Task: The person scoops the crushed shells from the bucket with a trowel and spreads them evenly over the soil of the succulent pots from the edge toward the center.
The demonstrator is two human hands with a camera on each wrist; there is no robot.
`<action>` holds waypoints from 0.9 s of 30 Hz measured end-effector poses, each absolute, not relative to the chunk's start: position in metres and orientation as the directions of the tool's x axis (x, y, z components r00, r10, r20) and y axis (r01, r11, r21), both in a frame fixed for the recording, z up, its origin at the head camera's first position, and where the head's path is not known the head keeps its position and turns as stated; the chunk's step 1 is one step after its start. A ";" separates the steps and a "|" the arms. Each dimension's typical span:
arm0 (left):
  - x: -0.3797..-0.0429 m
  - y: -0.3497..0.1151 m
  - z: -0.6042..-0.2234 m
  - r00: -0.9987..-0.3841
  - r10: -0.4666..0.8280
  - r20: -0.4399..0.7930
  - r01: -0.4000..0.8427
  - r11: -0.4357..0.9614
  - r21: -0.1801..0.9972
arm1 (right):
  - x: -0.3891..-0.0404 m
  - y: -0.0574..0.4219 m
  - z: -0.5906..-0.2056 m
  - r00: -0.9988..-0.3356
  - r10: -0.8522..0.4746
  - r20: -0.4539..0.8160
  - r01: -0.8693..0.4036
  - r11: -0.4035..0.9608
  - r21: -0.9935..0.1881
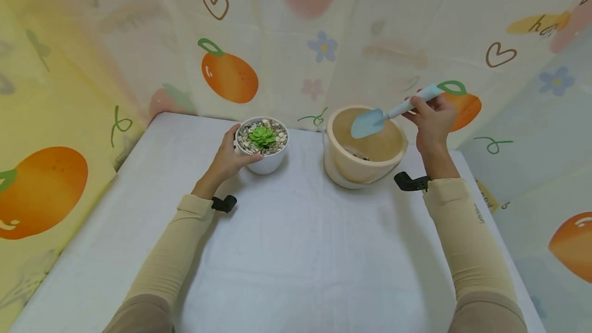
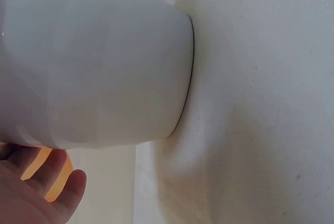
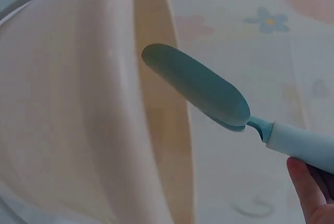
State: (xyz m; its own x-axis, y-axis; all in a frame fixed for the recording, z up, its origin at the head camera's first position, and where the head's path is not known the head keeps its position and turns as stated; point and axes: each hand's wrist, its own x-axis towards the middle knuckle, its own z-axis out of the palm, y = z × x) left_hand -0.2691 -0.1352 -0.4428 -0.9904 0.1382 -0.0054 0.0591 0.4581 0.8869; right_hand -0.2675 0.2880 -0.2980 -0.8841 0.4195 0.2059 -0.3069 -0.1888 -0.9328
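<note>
A white pot [image 1: 265, 164] with a green succulent [image 1: 262, 137] set in small pebbles [image 1: 277, 144] stands on the table. My left hand [image 1: 228, 154] holds it by the rim at its left side, thumb along the front. In the left wrist view the pot's smooth wall [image 2: 99, 67] fills the upper left, its base on the cloth. My right hand [image 1: 433, 117] grips the handle of a light blue trowel [image 1: 368, 123]. The trowel's blade is over the mouth of a cream bucket [image 1: 335, 161]; a few dark bits lie at the bottom inside.
A white cloth [image 1: 287, 251] covers the table. Behind and beside it hang printed curtains [image 1: 277, 30] with oranges, hearts and flowers. The bucket's thin handle [image 1: 393, 170] hangs down its front. A dark camera mount [image 1: 410, 182] sits at the right wrist.
</note>
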 end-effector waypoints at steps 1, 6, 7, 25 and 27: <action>-0.269 -0.135 -0.443 -0.991 0.137 -0.004 0.059 0.457 0.887 | -0.269 0.288 -0.300 -0.884 0.418 0.208 -0.307 -0.182 -0.934; -0.269 -0.135 -0.443 -0.991 0.136 -0.004 0.059 0.451 0.891 | -0.276 0.287 -0.309 -0.885 0.413 0.212 -0.299 -0.158 -0.941; -0.269 -0.135 -0.443 -0.991 0.136 -0.003 0.059 0.452 0.890 | -0.276 0.286 -0.311 -0.886 0.412 0.211 -0.294 -0.149 -0.944; -0.269 -0.134 -0.442 -0.991 0.134 0.007 0.067 0.448 0.892 | -0.287 0.269 -0.333 -0.957 0.243 0.160 -0.155 0.039 -0.987; -0.269 -0.135 -0.443 -0.991 0.133 0.008 0.067 0.448 0.891 | -0.288 0.266 -0.336 -0.964 0.215 0.157 -0.144 0.076 -0.987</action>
